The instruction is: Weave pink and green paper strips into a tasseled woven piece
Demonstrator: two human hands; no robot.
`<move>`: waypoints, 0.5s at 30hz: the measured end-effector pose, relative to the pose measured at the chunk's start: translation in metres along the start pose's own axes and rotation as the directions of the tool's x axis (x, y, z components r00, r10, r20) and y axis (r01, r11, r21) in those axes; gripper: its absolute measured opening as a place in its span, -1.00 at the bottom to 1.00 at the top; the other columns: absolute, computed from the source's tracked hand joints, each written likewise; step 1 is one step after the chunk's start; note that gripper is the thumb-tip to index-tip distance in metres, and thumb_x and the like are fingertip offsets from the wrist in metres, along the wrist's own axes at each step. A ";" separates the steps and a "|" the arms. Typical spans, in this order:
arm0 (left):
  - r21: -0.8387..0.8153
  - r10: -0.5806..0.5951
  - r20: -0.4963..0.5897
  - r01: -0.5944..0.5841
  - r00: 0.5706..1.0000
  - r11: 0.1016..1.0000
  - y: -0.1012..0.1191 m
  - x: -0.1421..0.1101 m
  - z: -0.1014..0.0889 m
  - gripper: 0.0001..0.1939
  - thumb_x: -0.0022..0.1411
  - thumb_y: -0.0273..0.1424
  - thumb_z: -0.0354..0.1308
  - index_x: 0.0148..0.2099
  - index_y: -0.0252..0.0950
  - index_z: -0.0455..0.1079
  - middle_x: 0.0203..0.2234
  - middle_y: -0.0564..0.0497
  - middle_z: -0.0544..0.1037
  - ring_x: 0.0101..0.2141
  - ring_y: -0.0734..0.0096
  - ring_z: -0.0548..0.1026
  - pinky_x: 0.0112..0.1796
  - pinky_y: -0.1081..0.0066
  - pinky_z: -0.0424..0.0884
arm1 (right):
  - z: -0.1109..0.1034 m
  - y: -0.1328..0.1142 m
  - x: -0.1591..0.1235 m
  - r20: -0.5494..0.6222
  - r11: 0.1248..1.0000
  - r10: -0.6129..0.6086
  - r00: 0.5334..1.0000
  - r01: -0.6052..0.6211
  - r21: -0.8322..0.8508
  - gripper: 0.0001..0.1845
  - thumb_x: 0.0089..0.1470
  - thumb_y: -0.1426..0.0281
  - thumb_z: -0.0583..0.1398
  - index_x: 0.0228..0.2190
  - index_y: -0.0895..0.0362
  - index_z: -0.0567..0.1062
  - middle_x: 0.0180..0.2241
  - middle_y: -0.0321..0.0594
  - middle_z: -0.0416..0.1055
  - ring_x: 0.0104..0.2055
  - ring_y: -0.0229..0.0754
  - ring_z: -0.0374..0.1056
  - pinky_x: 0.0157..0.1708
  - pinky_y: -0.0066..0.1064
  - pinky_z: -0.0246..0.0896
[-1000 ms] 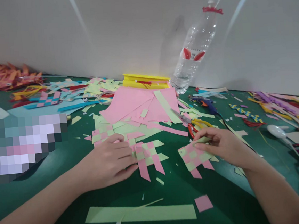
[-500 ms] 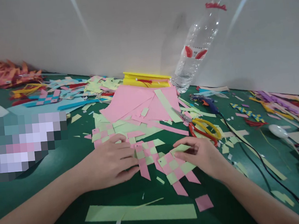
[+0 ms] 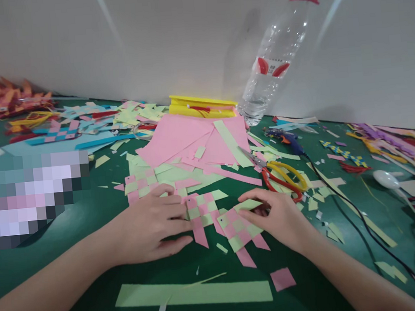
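My right hand (image 3: 270,213) pinches the upper right edge of a pink and green woven paper piece (image 3: 237,228), whose loose strip ends stick out below. Left of it lies a second woven paper piece (image 3: 202,209), slightly apart from the first. My left hand (image 3: 153,223) rests beside that second piece, palm down with fingers spread, the fingertips at its left edge. Behind my left hand is a third checkered woven piece (image 3: 140,180), partly hidden by the fingers. A pale green paper strip (image 3: 194,292) and a small pink square (image 3: 283,279) lie in front.
Scissors (image 3: 285,175) with red and yellow handles lie beyond my right hand. A blue hot glue gun (image 3: 289,141) trails a black cord. Pink sheets (image 3: 191,137), a yellow folded holder (image 3: 203,106) and a leaning plastic bottle (image 3: 275,62) are at the back. Paper scraps surround them.
The woven piece in my right hand has shifted slightly left and up, closer to the second piece. My left hand stays almost still. The view has moved slightly.
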State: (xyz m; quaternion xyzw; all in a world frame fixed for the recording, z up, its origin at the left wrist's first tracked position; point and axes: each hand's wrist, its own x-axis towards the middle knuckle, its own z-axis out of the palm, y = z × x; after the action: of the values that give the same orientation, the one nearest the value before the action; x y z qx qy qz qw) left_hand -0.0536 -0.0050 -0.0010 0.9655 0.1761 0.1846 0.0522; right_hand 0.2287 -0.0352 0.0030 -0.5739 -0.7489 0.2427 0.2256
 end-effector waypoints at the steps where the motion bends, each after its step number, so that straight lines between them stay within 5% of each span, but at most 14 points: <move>1: 0.005 0.004 -0.002 -0.004 1.000 1.000 0.000 0.001 0.000 -0.76 0.34 -0.41 -0.03 -0.16 -0.18 0.48 -0.45 0.09 0.48 -0.42 0.43 0.38 -0.10 0.27 0.13 | 0.001 0.000 0.000 -0.018 0.999 -0.014 1.000 0.014 -0.041 -0.79 0.06 0.23 0.21 -0.27 0.06 0.53 -0.43 -0.23 0.53 -0.51 -0.21 0.40 -0.61 -0.41 0.33; 8: 0.021 0.001 -0.009 -0.001 1.000 1.000 0.002 0.002 -0.002 -0.74 0.34 -0.41 -0.06 -0.21 -0.19 0.48 -0.47 0.09 0.43 -0.45 0.44 0.34 -0.12 0.27 0.13 | 0.003 -0.001 -0.005 -0.176 0.916 -0.313 0.933 0.248 -0.315 -0.77 0.10 0.28 0.20 -0.20 0.09 0.49 -0.18 -0.05 0.45 -0.12 -0.02 0.42 -0.27 -0.22 0.41; 12: 0.003 -0.004 -0.002 0.004 1.000 1.000 0.002 0.001 -0.002 -0.76 0.33 -0.42 -0.04 -0.14 -0.18 0.46 -0.42 0.08 0.46 -0.44 0.44 0.35 -0.12 0.29 0.13 | -0.003 -0.007 -0.005 -0.019 0.758 -0.613 0.790 0.581 -0.296 -0.84 0.15 0.30 0.17 -0.25 0.07 0.51 -0.25 -0.12 0.49 -0.19 -0.11 0.41 -0.20 -0.22 0.35; 15: 0.000 0.003 -0.003 -0.003 1.000 1.000 0.001 0.001 -0.002 -0.77 0.33 -0.43 -0.05 -0.13 -0.19 0.44 -0.43 0.08 0.45 -0.45 0.43 0.35 -0.13 0.29 0.13 | -0.006 -0.010 -0.005 0.122 0.685 -0.689 0.715 0.696 -0.215 -0.78 0.13 0.23 0.19 -0.24 0.09 0.50 -0.21 -0.14 0.53 -0.16 -0.14 0.41 -0.11 -0.21 0.31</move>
State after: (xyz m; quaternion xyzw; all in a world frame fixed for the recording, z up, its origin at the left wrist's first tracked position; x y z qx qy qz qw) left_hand -0.0533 -0.0056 0.0016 0.9655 0.1747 0.1861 0.0519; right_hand 0.2262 -0.0416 0.0134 -0.2682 -0.9373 0.0539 0.2158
